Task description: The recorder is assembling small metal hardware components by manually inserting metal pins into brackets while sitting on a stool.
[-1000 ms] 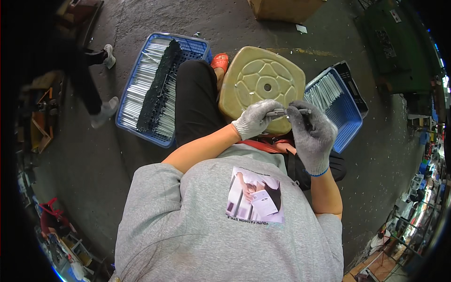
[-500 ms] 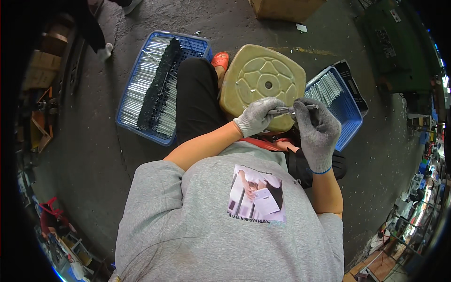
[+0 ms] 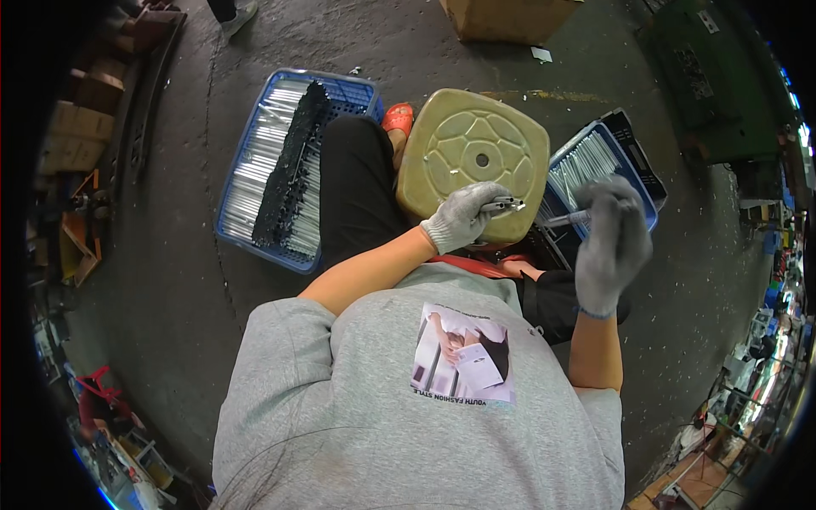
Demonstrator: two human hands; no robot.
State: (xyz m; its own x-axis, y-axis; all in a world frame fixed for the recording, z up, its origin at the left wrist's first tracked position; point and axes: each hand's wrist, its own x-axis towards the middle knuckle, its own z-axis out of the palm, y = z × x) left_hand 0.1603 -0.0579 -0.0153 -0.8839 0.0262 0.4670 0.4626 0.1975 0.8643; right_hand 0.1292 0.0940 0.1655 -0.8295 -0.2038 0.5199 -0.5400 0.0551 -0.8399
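Over the near edge of a yellowish plastic stool (image 3: 518, 144), my gloved left hand (image 3: 463, 217) is closed on a few short metal tubes (image 3: 506, 205) with dark ends poking out to the right. My gloved right hand (image 3: 614, 242), smeared by motion, is beside the right basket. A thin grey metal rod (image 3: 561, 220) extends left from its fingers. Just beyond that hand, a blue plastic basket (image 3: 631, 146) contains a pile of silvery rods (image 3: 585, 163).
Left of my leg is a larger blue basket (image 3: 228, 191) of silvery rods, with a black bristly strip (image 3: 293, 161) lying across them. A cardboard box (image 3: 501, 19) stands at the far side. Green machinery (image 3: 701, 85) is at far right. Another person's foot (image 3: 239, 19) shows at the top.
My right hand has moved right, away from my left hand, carrying a rod. My left hand has stayed near the stool's edge with its tubes. The other person's legs have shifted at the top left.
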